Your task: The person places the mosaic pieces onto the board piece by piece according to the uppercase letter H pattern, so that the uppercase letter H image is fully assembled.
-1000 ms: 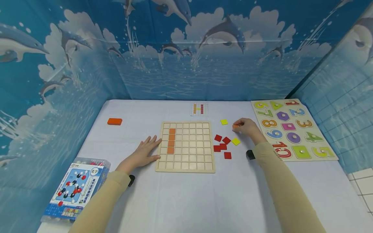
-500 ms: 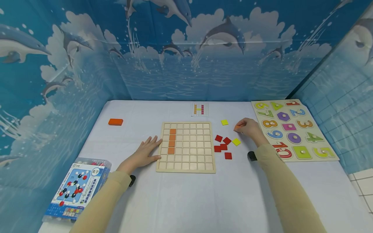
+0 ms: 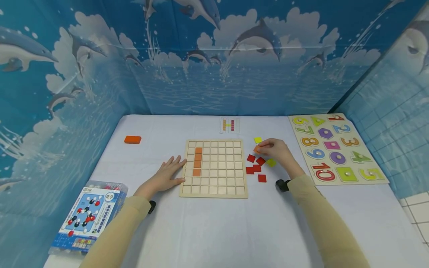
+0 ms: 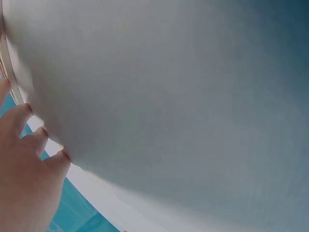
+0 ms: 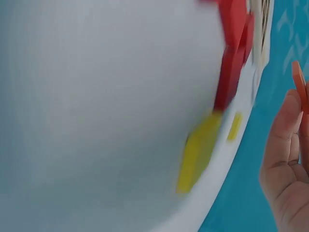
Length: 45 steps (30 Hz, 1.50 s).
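Note:
My right hand (image 3: 276, 152) pinches an orange square tile (image 3: 257, 149) between thumb and fingers, over the table just right of the grid board; the right wrist view shows the tile (image 5: 299, 81) held on edge. With fingers spread, my left hand (image 3: 163, 176) rests at the left edge of the wooden grid board (image 3: 218, 197). Several orange tiles (image 3: 197, 157) fill a column of cells near the board's left side. Red tiles (image 3: 256, 168) lie loose off the board's right edge. Two yellow tiles (image 3: 257, 140) lie near my right hand, one partly covered by it.
A small pattern card (image 3: 229, 125) lies behind the board. An orange block (image 3: 132, 140) sits at the back left. A molecular model box (image 3: 88, 216) stands by my left forearm, and a number puzzle board (image 3: 338, 150) lies at the right.
My right hand has moved left toward the grid board, carrying the orange tile past the yellow ones. The left hand stays in place.

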Each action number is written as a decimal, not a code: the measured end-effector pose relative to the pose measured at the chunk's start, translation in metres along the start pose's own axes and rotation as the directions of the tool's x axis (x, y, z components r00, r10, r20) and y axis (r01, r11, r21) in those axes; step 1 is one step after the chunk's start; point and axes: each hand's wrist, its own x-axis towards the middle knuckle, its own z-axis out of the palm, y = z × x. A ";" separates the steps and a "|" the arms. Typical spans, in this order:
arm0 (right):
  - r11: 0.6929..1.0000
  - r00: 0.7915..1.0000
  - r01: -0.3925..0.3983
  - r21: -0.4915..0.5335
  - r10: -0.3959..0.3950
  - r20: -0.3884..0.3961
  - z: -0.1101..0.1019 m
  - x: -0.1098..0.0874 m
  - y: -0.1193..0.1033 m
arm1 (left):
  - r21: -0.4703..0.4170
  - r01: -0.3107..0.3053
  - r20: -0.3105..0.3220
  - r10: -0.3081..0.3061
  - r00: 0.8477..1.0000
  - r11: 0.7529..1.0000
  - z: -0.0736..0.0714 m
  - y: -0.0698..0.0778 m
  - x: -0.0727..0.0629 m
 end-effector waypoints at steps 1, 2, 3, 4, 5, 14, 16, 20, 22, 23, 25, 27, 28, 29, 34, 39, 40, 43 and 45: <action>1.000 1.000 0.012 -0.003 -0.012 0.013 0.005 -0.003 -0.004 | -0.003 -0.001 0.000 0.001 1.000 1.000 0.000 0.000 0.000; 1.000 0.999 0.018 -0.001 -0.018 0.028 0.011 -0.006 -0.007 | -0.006 -0.001 0.001 0.001 1.000 1.000 0.000 0.000 -0.001; 1.000 0.999 0.018 0.003 -0.018 0.041 0.017 -0.008 -0.011 | -0.008 -0.002 0.001 0.002 1.000 1.000 0.000 -0.001 -0.001; 1.000 0.998 0.028 0.007 -0.028 0.058 0.023 -0.011 -0.014 | -0.010 -0.002 0.002 0.002 1.000 1.000 0.001 -0.001 -0.001; 0.999 0.996 0.033 0.022 -0.035 0.078 0.029 -0.014 -0.017 | -0.011 -0.002 0.002 0.002 1.000 1.000 0.001 -0.001 -0.001; 0.983 0.967 0.133 0.124 -0.156 0.203 0.086 -0.034 -0.042 | -0.008 0.007 0.005 -0.007 1.000 1.000 0.002 -0.002 -0.002; 0.980 0.960 0.145 0.134 -0.172 0.222 0.099 -0.038 -0.048 | -0.007 0.008 0.004 -0.008 1.000 1.000 0.002 -0.002 -0.001; 0.975 0.945 0.155 0.161 -0.194 0.263 0.119 -0.044 -0.060 | -0.008 0.011 0.003 -0.011 1.000 1.000 0.001 -0.002 -0.001; 0.976 0.944 0.156 0.153 -0.193 0.268 0.127 -0.046 -0.065 | -0.005 0.011 0.003 -0.011 1.000 1.000 0.001 -0.001 0.000; 0.977 0.943 0.163 0.138 -0.195 0.268 0.131 -0.046 -0.067 | -0.005 0.011 0.004 -0.011 1.000 1.000 0.001 -0.001 0.000; 0.977 0.943 0.187 0.099 -0.207 0.261 0.137 -0.047 -0.069 | -0.001 0.013 0.007 -0.013 1.000 1.000 0.000 0.000 0.000; 0.977 0.943 0.198 0.076 -0.211 0.259 0.143 -0.047 -0.071 | 0.002 0.014 0.011 -0.014 1.000 1.000 -0.001 0.000 0.001; 0.976 0.942 0.207 0.063 -0.216 0.258 0.146 -0.047 -0.072 | 0.001 0.014 0.012 -0.014 1.000 1.000 -0.001 0.001 0.001; 0.975 0.940 0.215 0.050 -0.220 0.259 0.148 -0.046 -0.073 | -0.001 0.013 0.014 -0.013 1.000 1.000 -0.001 0.001 0.001; 0.969 0.934 0.245 -0.032 -0.227 0.275 0.160 -0.046 -0.078 | -0.011 0.010 0.020 -0.010 1.000 1.000 -0.003 0.002 0.002; 0.952 0.927 0.286 -0.107 -0.247 0.282 0.168 -0.047 -0.083 | -0.005 0.003 0.018 -0.002 1.000 1.000 -0.003 0.002 0.002; 0.947 0.924 0.298 -0.118 -0.256 0.283 0.169 -0.047 -0.084 | -0.003 -0.001 0.015 0.001 1.000 1.000 -0.003 0.001 0.002; 0.940 0.918 0.315 -0.133 -0.266 0.294 0.171 -0.048 -0.087 | -0.002 -0.004 0.010 0.004 1.000 1.000 -0.003 0.001 0.002; 0.936 0.917 0.320 -0.147 -0.267 0.297 0.173 -0.049 -0.089 | -0.003 -0.006 0.009 0.006 1.000 1.000 -0.003 0.001 0.002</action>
